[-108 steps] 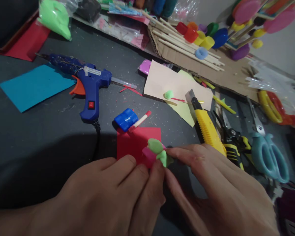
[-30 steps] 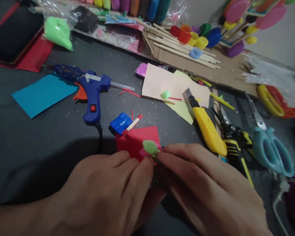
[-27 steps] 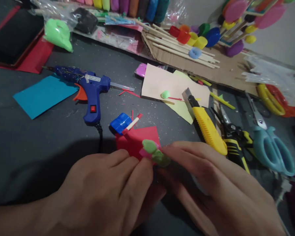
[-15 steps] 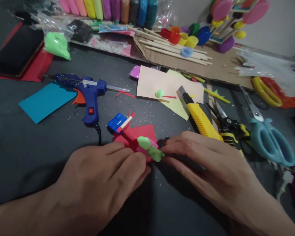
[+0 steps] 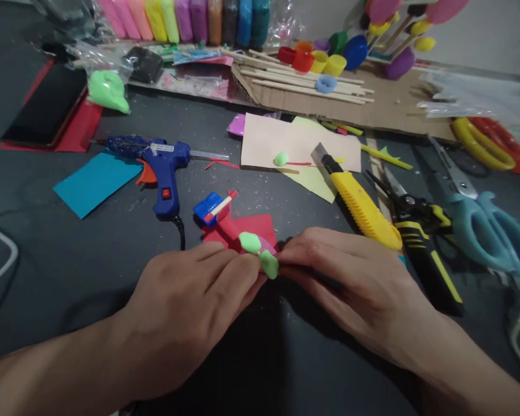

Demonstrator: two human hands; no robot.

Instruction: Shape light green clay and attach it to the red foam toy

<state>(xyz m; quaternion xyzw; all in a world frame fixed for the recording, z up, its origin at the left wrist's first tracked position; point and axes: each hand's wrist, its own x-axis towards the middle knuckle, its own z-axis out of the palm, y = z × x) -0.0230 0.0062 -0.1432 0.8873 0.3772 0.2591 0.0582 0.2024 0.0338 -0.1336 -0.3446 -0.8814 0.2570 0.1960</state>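
My left hand (image 5: 195,312) is closed around a small pink piece, which bears two lumps of light green clay (image 5: 249,242); most of the piece is hidden behind the fingers. Thumb and forefinger of my right hand (image 5: 355,283) pinch at the edge of the nearer green clay lump (image 5: 268,264). Just beyond both hands lies red paper (image 5: 262,224). A small blue shape (image 5: 207,207) with a red-and-cream strip across it rests at the far left of that paper.
A blue glue gun (image 5: 167,167) lies left of centre beside blue paper (image 5: 97,182). To the right are a yellow utility knife (image 5: 359,205), black-and-yellow pliers (image 5: 429,254) and teal-handled scissors (image 5: 491,231). Sticks (image 5: 294,86) lie on cardboard (image 5: 398,110) behind; a phone (image 5: 47,110) sits far left.
My right fingertips have come in against the nearer green clay lump, where a small gap showed before. The view has shifted slightly, moving the tools within the picture.
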